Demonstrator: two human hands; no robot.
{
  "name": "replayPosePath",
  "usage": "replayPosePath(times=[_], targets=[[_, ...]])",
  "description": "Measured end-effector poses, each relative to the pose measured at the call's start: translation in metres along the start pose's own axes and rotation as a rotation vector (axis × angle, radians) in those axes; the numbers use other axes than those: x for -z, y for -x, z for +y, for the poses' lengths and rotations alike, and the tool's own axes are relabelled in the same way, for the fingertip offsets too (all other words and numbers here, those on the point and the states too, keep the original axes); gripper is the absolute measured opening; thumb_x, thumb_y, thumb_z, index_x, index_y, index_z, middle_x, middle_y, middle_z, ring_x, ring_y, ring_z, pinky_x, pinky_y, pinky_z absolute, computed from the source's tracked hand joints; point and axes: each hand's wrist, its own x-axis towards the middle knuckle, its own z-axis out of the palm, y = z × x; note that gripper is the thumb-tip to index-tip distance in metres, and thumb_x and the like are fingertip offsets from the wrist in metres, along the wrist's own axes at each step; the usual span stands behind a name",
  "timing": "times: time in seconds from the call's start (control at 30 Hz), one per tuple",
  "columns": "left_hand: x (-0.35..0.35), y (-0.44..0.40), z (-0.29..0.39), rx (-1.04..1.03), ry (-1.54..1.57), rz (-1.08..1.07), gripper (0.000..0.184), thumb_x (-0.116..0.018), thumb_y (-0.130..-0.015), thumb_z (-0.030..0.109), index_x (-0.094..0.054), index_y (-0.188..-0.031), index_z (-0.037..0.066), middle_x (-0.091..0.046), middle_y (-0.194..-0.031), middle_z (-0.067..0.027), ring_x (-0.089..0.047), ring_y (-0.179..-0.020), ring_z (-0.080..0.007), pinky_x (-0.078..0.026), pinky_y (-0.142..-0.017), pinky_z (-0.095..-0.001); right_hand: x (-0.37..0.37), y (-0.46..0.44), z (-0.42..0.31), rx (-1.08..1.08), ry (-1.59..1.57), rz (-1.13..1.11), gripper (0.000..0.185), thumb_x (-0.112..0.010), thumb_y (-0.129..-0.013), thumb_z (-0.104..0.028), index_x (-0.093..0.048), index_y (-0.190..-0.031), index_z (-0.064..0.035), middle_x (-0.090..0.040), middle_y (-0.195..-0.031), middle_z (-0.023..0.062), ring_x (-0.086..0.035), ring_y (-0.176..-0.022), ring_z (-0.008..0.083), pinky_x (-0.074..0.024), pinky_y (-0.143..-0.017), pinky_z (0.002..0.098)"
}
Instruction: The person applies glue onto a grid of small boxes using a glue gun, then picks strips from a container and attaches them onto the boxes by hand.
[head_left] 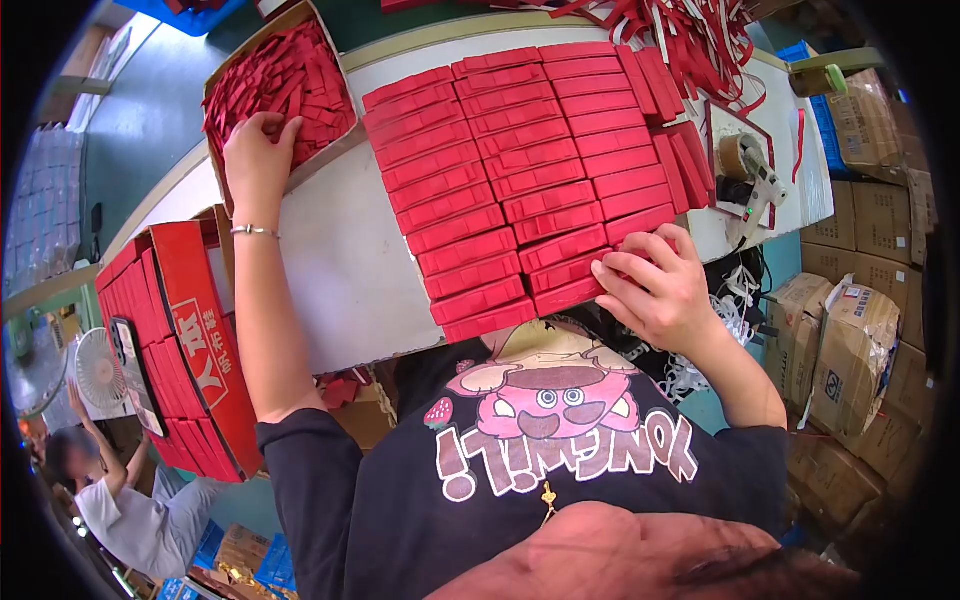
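Note:
My left hand, wearing a thin bracelet, reaches over the edge of an open cardboard box heaped with short red ribbon pieces. Its fingers are bent at the pile, and whatever lies between the fingertips is hidden. At the near right corner of a block of slim red boxes, my right hand has its bent fingers around the end of a red box. The boxes lie in several rows in three main columns, and many carry a folded band across the top.
Loose red and white ribbons pile up behind the boxes. A tape roll and a white handheld tool lie at right. A red carton of red boxes stands left. Cardboard cartons stack at right; another person sits lower left.

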Motion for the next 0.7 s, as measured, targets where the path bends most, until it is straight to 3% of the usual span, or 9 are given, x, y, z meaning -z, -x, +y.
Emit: replayPosePath(times=[0.13, 0.23, 0.33, 0.37, 0.43, 0.57, 0.7], targets=[[-0.001, 0.002, 0.003, 0.021, -0.032, -0.028, 0.031, -0.086, -0.089, 0.030, -0.077, -0.097, 0.001, -0.078, -0.093, -0.0118, -0.075, -0.083, -0.0277, -0.059, -0.079, -0.0403, -0.003, 0.003, -0.002, -0.060, -0.052, 0.045, 0.032, -0.085, -0.082, -0.025, -0.079, -0.107, -0.0047, -0.071, -0.105, 0.0034, -0.066, -0.100, 0.0253, -0.0474, -0.092, 0.0476], [0.015, 0.025, 0.024, -0.018, 0.116, 0.061, 0.020, -0.084, -0.090, 0.018, -0.075, -0.096, 0.001, -0.079, -0.091, -0.0104, -0.075, -0.078, -0.0249, -0.060, -0.076, -0.0360, -0.003, 0.002, -0.004, -0.108, -0.108, 0.120, 0.027, -0.085, -0.083, -0.017, -0.079, -0.106, -0.0055, -0.073, -0.103, 0.0044, -0.067, -0.097, 0.0257, -0.0480, -0.090, 0.0461], [0.034, 0.068, 0.066, -0.465, 0.379, 0.352, 0.013, -0.080, -0.085, -0.006, -0.071, -0.089, 0.002, -0.079, -0.094, -0.0087, -0.076, -0.082, -0.0227, -0.060, -0.074, -0.0318, 0.001, -0.003, -0.018, -0.168, -0.228, 0.248, 0.024, -0.086, -0.080, -0.007, -0.078, -0.103, -0.0050, -0.074, -0.098, 0.0065, -0.069, -0.090, 0.0265, -0.0500, -0.084, 0.0422], [0.048, 0.090, 0.085, -0.602, 0.314, 0.326, 0.017, -0.082, -0.083, -0.009, -0.072, -0.092, 0.000, -0.080, -0.097, -0.0112, -0.077, -0.084, -0.0220, -0.061, -0.077, -0.0313, 0.000, -0.003, -0.023, -0.185, -0.307, 0.278, 0.024, -0.086, -0.079, -0.004, -0.078, -0.101, -0.0047, -0.074, -0.096, 0.0072, -0.070, -0.087, 0.0266, -0.0504, -0.081, 0.0407], [0.053, 0.130, 0.120, -0.743, 0.487, 0.247, 0.025, -0.083, -0.076, -0.015, -0.071, -0.092, 0.000, -0.079, -0.094, -0.0141, -0.075, -0.085, -0.0282, -0.061, -0.074, -0.0352, -0.001, -0.007, -0.032, -0.211, -0.435, 0.307, 0.027, -0.088, -0.075, 0.002, -0.077, -0.099, -0.0030, -0.075, -0.090, 0.0092, -0.071, -0.082, 0.0270, -0.0523, -0.070, 0.0369], [0.054, 0.184, 0.166, -0.684, 0.845, -0.028, 0.024, -0.084, -0.074, -0.013, -0.070, -0.091, -0.001, -0.078, -0.096, -0.0162, -0.075, -0.083, -0.0297, -0.060, -0.072, -0.0371, -0.003, -0.020, -0.055, -0.418, -0.718, 0.407, 0.030, -0.091, -0.078, -0.002, -0.076, -0.103, 0.0007, -0.074, -0.092, 0.0133, -0.073, -0.084, 0.0299, -0.0594, -0.074, 0.0361], [0.053, 0.211, 0.180, -0.596, 1.035, -0.281, 0.023, -0.086, -0.077, -0.009, -0.072, -0.094, -0.001, -0.079, -0.092, -0.0144, -0.077, -0.080, -0.0287, -0.061, -0.071, -0.0365, -0.017, 0.000, -0.050, -0.211, -0.739, 0.425, 0.026, -0.090, -0.080, 0.000, -0.077, -0.103, 0.0008, -0.075, -0.089, 0.0118, -0.073, -0.077, 0.0258, -0.0590, -0.069, 0.0342]])
